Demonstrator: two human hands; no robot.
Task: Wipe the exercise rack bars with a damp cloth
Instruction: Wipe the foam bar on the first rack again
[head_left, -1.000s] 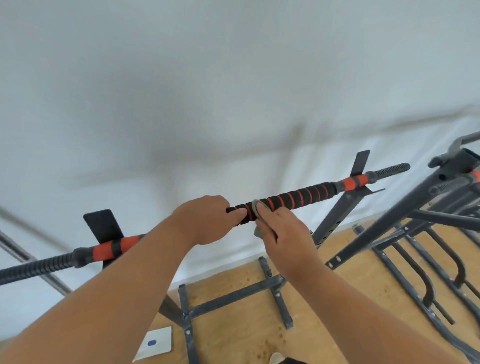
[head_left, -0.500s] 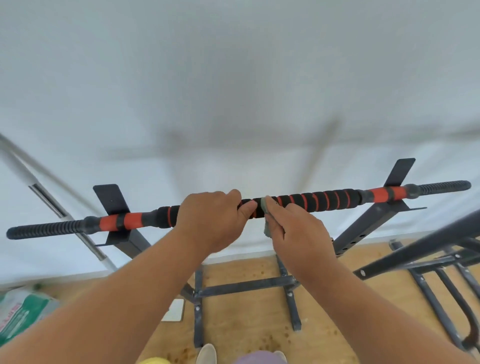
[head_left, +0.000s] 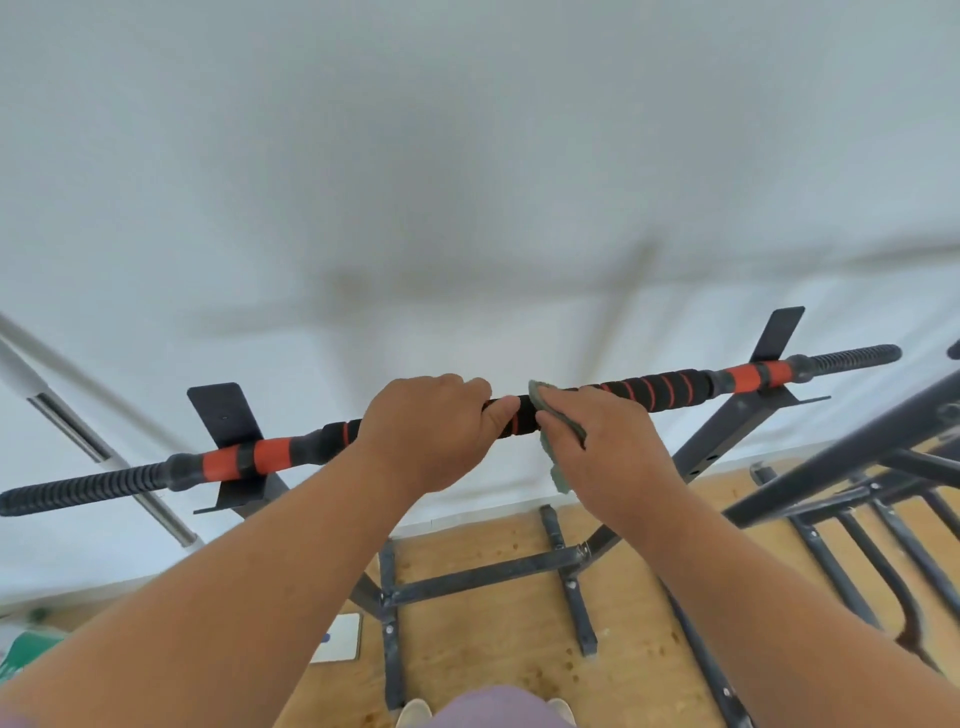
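— Left hand (head_left: 434, 426): what's the grip?
— Fingers curled over the padded bar (head_left: 660, 388), clenched around its black-and-orange foam near the middle. The thumb tip lies along the foam, pointing toward the other hand.
— And the right hand (head_left: 605, 447)?
— Its grip presses a grey-green cloth (head_left: 553, 415) onto the bar just beside the left hand, fingers wrapped over it; a tail of cloth hangs below the bar.
— Where does the bar sit?
— Across two dark metal brackets of the rack frame (head_left: 717, 441), ribbed black ends sticking out past both.
— What about the room?
— White wall (head_left: 467, 182) behind, with soft shadows of the bar. Wooden floor (head_left: 493, 639) below, speckled with dark spots, the frame's base rails lying across it. More dark frame tubing (head_left: 841, 467) stands at the right, a silver pole (head_left: 78, 431) leans at the left, and a small white card (head_left: 337, 638) lies on the floor.
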